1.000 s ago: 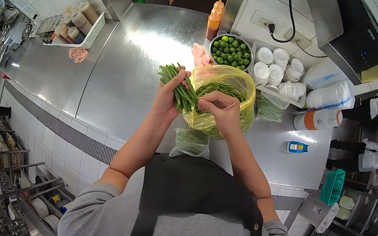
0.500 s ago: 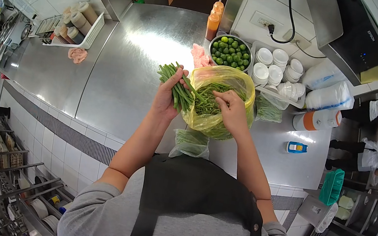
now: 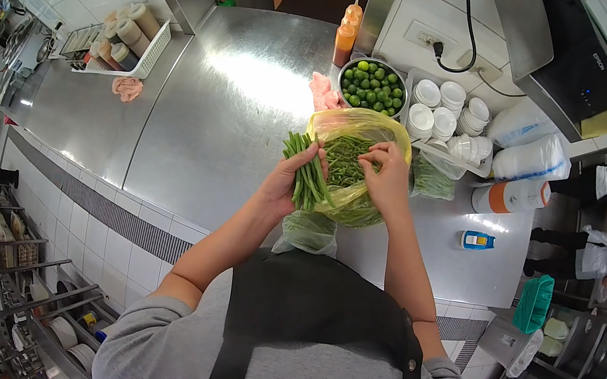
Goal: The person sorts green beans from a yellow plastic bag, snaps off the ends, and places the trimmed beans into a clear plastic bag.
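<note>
left hand (image 3: 284, 187) grip: clenched on green beans (image 3: 308, 170) | right hand (image 3: 387, 178) grip: in yellow bag (image 3: 363, 132), unclear | behind: bowl of limes (image 3: 370, 86)

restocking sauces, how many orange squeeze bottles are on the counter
2: the front squeeze bottle stands just left of the bowl of limes; the rear squeeze bottle is directly behind it, partly hidden.

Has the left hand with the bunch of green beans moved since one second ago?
Yes. The left hand carried the green beans right and nearer, toward the yellow bag.

Bag of beans (image 3: 358, 168) on the counter (image 3: 238, 101), bowl of limes (image 3: 371, 86) behind it, cups (image 3: 448, 113) right
</note>
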Action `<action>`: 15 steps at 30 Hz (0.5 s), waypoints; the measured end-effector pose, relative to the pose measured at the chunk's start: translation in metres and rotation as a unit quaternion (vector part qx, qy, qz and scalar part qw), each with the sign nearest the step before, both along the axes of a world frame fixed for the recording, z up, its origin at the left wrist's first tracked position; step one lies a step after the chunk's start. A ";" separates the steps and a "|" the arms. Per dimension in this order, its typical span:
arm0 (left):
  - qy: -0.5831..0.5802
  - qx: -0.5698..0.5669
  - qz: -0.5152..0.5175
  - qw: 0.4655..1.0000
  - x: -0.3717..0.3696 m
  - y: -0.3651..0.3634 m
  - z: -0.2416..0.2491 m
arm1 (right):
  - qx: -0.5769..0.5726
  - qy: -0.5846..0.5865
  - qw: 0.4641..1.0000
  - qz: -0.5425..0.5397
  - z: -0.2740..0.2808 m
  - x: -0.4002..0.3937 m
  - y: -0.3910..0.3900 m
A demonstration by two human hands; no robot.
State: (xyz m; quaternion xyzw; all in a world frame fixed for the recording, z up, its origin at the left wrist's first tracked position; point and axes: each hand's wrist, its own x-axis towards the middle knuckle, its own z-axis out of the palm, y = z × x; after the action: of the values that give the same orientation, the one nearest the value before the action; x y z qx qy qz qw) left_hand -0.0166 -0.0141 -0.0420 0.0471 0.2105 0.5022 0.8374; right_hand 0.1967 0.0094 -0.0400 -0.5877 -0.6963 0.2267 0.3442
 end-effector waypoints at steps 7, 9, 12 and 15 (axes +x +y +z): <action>0.071 -0.016 -0.037 0.997 0.015 -0.023 0.007 | -0.040 0.040 0.998 -0.007 0.004 0.008 -0.003; 0.144 0.009 -0.124 0.982 0.017 -0.036 0.013 | -0.051 0.109 0.992 0.026 0.003 0.008 -0.009; 0.172 0.057 -0.163 0.970 0.021 -0.058 0.020 | -0.115 0.256 0.955 0.095 0.016 0.004 -0.024; 0.178 0.087 -0.228 0.953 0.020 -0.067 0.023 | -0.216 0.399 0.871 0.188 0.031 -0.004 -0.047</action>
State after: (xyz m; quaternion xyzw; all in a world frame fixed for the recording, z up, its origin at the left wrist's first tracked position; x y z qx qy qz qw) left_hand 0.0032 -0.0815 -0.0185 0.2551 0.2952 0.2982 0.8711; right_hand 0.1932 -0.0376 -0.0094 -0.3646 -0.5309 0.6471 0.4080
